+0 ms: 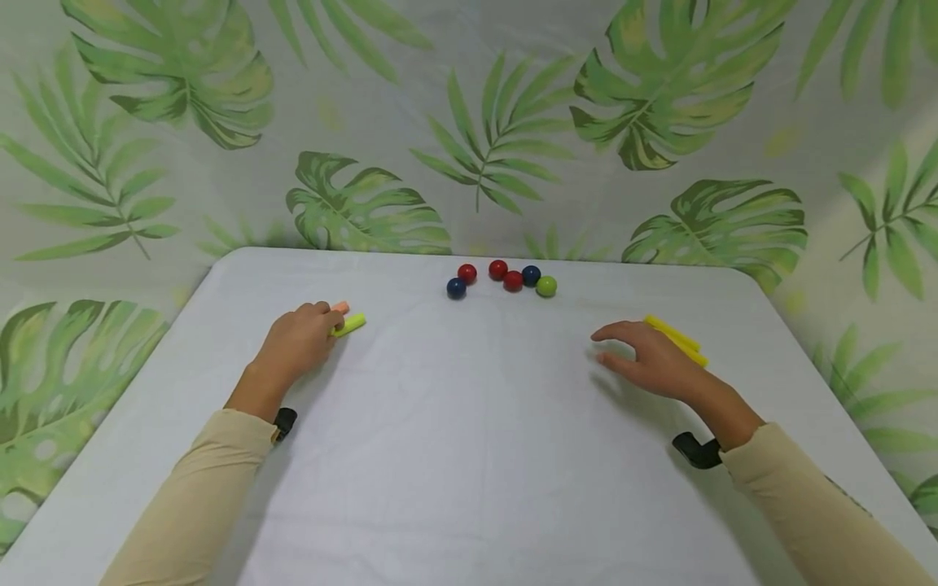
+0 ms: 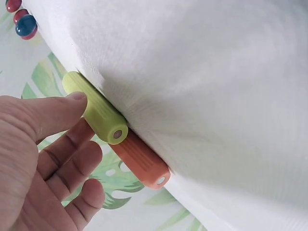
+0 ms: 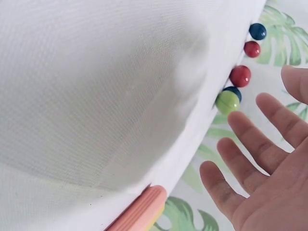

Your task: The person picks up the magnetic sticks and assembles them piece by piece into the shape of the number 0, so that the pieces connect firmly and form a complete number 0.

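My left hand point(image 1: 302, 340) pinches a yellow-green magnetic rod point(image 2: 101, 113) between thumb and index finger; the other fingers are loosely bent. The rod is ribbed, with a small metal disc in its end. Right beside it on the tabletop lies an orange magnetic rod point(image 2: 144, 166), partly hidden by the first. Held over the table's right side, my right hand point(image 1: 652, 358) has nothing in it, its fingers spread apart. Yellow rods point(image 1: 677, 338) lie just behind that hand. Low in the right wrist view, a salmon rod point(image 3: 142, 209) shows with a yellow edge alongside.
Along the far edge of the white table point(image 1: 469, 456) sit several shiny balls: red point(image 1: 498, 269), dark blue point(image 1: 456, 288) and one lime green point(image 1: 546, 286). Behind them rises a leaf-printed cloth point(image 1: 484, 146). Each wrist carries a black camera mount point(image 1: 696, 450).
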A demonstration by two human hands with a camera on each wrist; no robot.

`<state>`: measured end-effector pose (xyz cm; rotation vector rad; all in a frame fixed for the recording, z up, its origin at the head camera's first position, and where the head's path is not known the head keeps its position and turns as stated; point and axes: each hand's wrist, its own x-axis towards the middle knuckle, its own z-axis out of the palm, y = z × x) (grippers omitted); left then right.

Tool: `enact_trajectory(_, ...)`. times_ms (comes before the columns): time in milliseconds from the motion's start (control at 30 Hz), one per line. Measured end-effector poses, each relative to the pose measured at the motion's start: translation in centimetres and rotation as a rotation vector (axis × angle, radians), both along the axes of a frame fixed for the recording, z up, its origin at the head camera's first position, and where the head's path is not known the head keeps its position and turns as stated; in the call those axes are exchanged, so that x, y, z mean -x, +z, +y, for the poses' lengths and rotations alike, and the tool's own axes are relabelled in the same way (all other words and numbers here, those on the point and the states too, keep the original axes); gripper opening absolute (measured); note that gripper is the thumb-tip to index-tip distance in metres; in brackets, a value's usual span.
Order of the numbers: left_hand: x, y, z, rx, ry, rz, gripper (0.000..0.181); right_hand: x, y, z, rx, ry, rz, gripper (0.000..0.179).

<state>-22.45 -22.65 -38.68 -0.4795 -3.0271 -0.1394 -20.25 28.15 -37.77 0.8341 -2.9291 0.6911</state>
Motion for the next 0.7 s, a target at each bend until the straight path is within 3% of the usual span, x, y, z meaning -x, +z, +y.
enact_trajectory(200, 0.05, -0.11, 0.04, 0.01, -0.004, 0.014, 0.014, -0.1, -0.16, 0.0, -0.003, 0.0, -0.019, 0.029)
enact_trajectory(433, 0.22, -0.24, 0.17, 0.046, 0.02, -0.022, 0.024, -0.18, -0.06, 0.03, -0.005, -0.014, -0.055, 0.03)
enact_trajectory(700, 0.42, -0.25, 0.64, 0.067, -0.002, -0.021, 0.024, -0.09, -0.05, -0.02, 0.001, -0.008, -0.047, 0.03)
